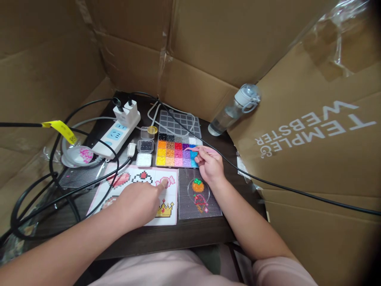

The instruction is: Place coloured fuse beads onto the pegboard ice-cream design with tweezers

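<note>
Apparently marking a place, the left hand [138,203] is pointing at the pink candy [170,180] on the pattern sheet [173,196], gripping nothing visible; the right hand [210,163] is pinching pink tweezers [193,149], tips free over the bead box [170,152].

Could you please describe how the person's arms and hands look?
The left hand and right hand are bare: no gloves, rings or watch visible. The forearms are uncovered too. The right sleeve is short and pale pink; the left one is out of view.
</note>
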Action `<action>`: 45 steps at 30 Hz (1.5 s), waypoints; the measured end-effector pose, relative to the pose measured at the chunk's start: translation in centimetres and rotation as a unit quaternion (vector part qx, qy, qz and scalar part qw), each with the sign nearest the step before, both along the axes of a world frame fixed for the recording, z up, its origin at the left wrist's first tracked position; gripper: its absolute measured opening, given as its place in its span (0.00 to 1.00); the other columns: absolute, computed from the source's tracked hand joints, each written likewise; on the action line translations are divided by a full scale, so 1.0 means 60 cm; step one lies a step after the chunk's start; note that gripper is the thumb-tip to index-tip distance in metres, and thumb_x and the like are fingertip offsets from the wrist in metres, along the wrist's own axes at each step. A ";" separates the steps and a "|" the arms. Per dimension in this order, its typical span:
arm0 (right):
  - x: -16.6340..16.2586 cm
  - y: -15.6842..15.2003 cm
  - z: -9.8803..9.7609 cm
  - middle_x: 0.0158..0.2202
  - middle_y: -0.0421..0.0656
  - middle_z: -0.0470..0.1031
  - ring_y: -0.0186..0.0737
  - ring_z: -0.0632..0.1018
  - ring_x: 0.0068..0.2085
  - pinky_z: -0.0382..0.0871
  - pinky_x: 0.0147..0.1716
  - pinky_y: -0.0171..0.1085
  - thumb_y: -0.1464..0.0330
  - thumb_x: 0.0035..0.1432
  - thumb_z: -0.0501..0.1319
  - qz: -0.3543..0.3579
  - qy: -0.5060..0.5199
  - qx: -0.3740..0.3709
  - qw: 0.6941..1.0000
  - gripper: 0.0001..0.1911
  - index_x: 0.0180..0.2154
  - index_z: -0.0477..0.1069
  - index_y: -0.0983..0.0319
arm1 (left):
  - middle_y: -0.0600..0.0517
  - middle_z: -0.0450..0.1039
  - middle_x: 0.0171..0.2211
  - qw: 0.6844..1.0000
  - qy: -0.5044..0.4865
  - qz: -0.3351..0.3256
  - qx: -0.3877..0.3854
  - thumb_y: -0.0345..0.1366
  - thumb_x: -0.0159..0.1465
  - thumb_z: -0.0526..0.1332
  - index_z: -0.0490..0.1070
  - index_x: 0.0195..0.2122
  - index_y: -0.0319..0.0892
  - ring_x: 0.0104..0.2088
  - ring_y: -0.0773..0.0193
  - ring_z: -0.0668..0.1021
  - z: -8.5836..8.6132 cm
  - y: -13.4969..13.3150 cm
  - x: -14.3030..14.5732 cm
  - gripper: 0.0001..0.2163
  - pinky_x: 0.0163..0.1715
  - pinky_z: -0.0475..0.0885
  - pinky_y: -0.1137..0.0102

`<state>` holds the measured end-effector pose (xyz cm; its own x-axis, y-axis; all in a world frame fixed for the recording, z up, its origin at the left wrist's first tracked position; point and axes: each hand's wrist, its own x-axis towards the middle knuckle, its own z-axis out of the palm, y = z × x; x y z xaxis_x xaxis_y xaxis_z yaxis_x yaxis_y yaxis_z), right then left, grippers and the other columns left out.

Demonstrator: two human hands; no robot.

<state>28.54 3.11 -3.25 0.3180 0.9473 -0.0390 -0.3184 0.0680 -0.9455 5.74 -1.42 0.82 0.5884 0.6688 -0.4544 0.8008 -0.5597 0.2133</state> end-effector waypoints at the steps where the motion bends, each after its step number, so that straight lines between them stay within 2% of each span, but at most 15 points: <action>1: -0.001 0.000 0.000 0.26 0.44 0.80 0.27 0.61 0.20 0.56 0.18 0.32 0.64 0.44 0.72 0.003 0.001 -0.003 1.000 0.09 0.26 0.78 0.63 | 0.36 0.79 0.34 1.000 0.001 -0.002 0.003 0.31 0.63 0.46 0.56 0.67 0.43 0.36 0.42 0.80 -0.003 0.000 0.000 0.29 0.32 0.71 0.56; 10: 0.006 -0.004 0.010 0.28 0.45 0.81 0.28 0.63 0.20 0.57 0.19 0.33 0.65 0.45 0.71 -0.022 -0.030 0.018 0.999 0.08 0.29 0.78 0.62 | 0.38 0.79 0.33 1.000 0.016 -0.008 0.013 0.32 0.63 0.46 0.54 0.68 0.44 0.37 0.42 0.81 -0.012 -0.001 0.000 0.29 0.32 0.72 0.56; 14: 0.023 -0.011 0.021 0.29 0.45 0.81 0.29 0.66 0.20 0.59 0.19 0.34 0.65 0.47 0.70 -0.033 -0.101 0.055 0.993 0.08 0.30 0.79 0.61 | 0.38 0.79 0.33 1.000 0.014 -0.008 0.017 0.31 0.62 0.47 0.55 0.68 0.44 0.36 0.43 0.81 -0.012 -0.003 -0.002 0.30 0.31 0.72 0.56; 18: 0.035 -0.017 0.019 0.25 0.42 0.79 0.33 0.71 0.21 0.63 0.20 0.34 0.63 0.50 0.69 -0.030 -0.221 0.039 0.974 0.10 0.33 0.80 0.62 | 0.39 0.80 0.31 1.000 0.009 -0.016 0.021 0.31 0.62 0.47 0.54 0.68 0.43 0.35 0.45 0.81 -0.013 -0.002 -0.002 0.30 0.31 0.73 0.57; 20: 0.037 -0.020 0.017 0.27 0.43 0.81 0.37 0.76 0.25 0.69 0.24 0.36 0.62 0.53 0.66 -0.015 -0.295 0.037 0.955 0.09 0.32 0.80 0.61 | 0.39 0.80 0.32 1.000 0.011 -0.014 0.022 0.31 0.63 0.47 0.54 0.68 0.43 0.35 0.46 0.81 -0.012 -0.002 -0.002 0.30 0.32 0.73 0.57; 22: 0.037 -0.022 0.017 0.32 0.43 0.82 0.42 0.80 0.33 0.74 0.34 0.40 0.63 0.55 0.64 0.009 -0.372 0.047 0.927 0.08 0.32 0.81 0.59 | 0.39 0.80 0.32 1.000 0.015 -0.011 0.022 0.32 0.63 0.47 0.54 0.68 0.42 0.35 0.46 0.81 -0.010 -0.002 -0.001 0.29 0.32 0.73 0.57; 25: 0.032 -0.022 0.020 0.36 0.41 0.83 0.44 0.82 0.41 0.73 0.48 0.44 0.64 0.57 0.62 0.034 -0.451 0.055 0.890 0.08 0.32 0.81 0.55 | 0.38 0.79 0.33 0.999 0.024 -0.007 0.020 0.32 0.63 0.47 0.52 0.68 0.41 0.35 0.45 0.81 -0.009 0.000 0.001 0.30 0.32 0.73 0.57; 27: 0.025 -0.020 0.023 0.37 0.41 0.83 0.44 0.82 0.41 0.74 0.48 0.44 0.63 0.57 0.62 0.042 -0.453 0.054 0.889 0.08 0.32 0.81 0.55 | 0.38 0.79 0.33 0.999 0.027 -0.005 0.018 0.31 0.62 0.48 0.51 0.69 0.41 0.36 0.45 0.81 -0.009 0.001 0.002 0.31 0.32 0.73 0.56; 31: 0.005 -0.017 0.029 0.35 0.44 0.83 0.43 0.82 0.38 0.76 0.42 0.41 0.65 0.56 0.63 0.091 -0.405 0.060 0.908 0.08 0.34 0.81 0.59 | 0.38 0.80 0.33 0.999 0.024 -0.009 0.021 0.31 0.62 0.47 0.52 0.68 0.41 0.36 0.44 0.81 -0.009 0.002 0.003 0.31 0.32 0.73 0.56; 35: -0.014 -0.017 0.032 0.35 0.45 0.83 0.43 0.83 0.38 0.77 0.43 0.42 0.66 0.55 0.63 0.134 -0.378 0.056 0.914 0.07 0.33 0.81 0.60 | 0.39 0.80 0.32 0.999 0.023 -0.009 0.025 0.32 0.62 0.47 0.53 0.68 0.43 0.35 0.44 0.81 -0.010 0.002 0.001 0.30 0.31 0.73 0.57; 45: -0.025 -0.016 0.026 0.35 0.46 0.83 0.43 0.83 0.38 0.77 0.43 0.41 0.67 0.54 0.63 0.132 -0.369 0.023 0.920 0.08 0.31 0.80 0.61 | 0.39 0.80 0.32 1.000 0.013 -0.012 0.026 0.33 0.63 0.47 0.54 0.68 0.42 0.35 0.43 0.81 -0.013 0.004 0.000 0.30 0.31 0.73 0.55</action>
<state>27.06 2.13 -1.71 -0.0001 0.9906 0.1369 0.3970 0.1257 -0.9092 5.74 -1.18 0.02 0.5921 0.6781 -0.4354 0.7925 -0.5880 0.1620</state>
